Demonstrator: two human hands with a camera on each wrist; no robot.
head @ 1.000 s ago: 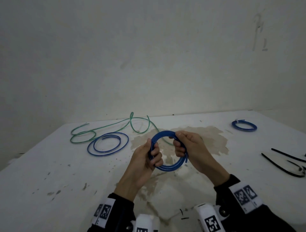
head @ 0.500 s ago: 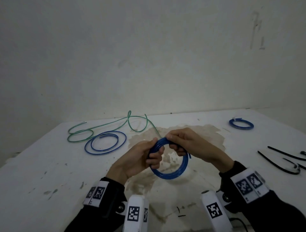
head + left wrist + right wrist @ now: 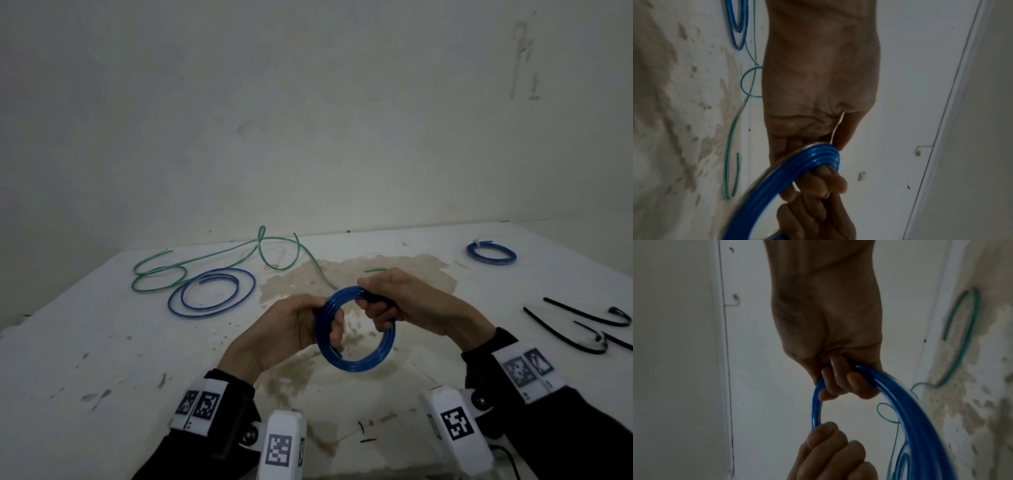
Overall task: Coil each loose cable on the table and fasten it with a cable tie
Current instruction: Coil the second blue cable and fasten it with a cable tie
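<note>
Above the table, both hands grip blue coil

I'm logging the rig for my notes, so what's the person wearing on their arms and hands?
Both hands, left hand and right hand, are bare. Dark long sleeves reach the wrists, with white bands printed with black square codes. A white camera block, also coded, sits under each wrist.
</note>
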